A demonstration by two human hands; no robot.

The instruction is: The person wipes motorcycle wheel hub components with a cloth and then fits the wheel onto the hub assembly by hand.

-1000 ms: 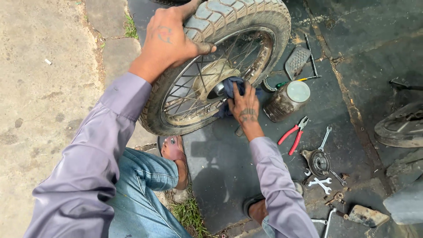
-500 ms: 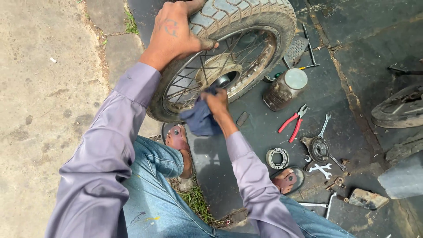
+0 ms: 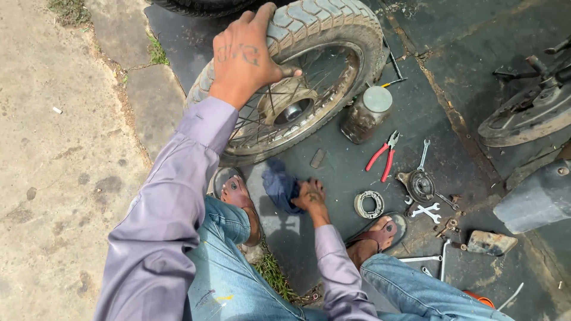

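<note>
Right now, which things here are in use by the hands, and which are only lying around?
In use:
- left hand gripping the spoked wheel at its tyre
- right hand on the blue rag

Lying about:
- red pliers
- dirty jar
- spanners
- brake shoes

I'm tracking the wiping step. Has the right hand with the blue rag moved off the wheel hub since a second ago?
Yes. The right hand and blue rag have dropped from the hub to the ground below the wheel.
</note>
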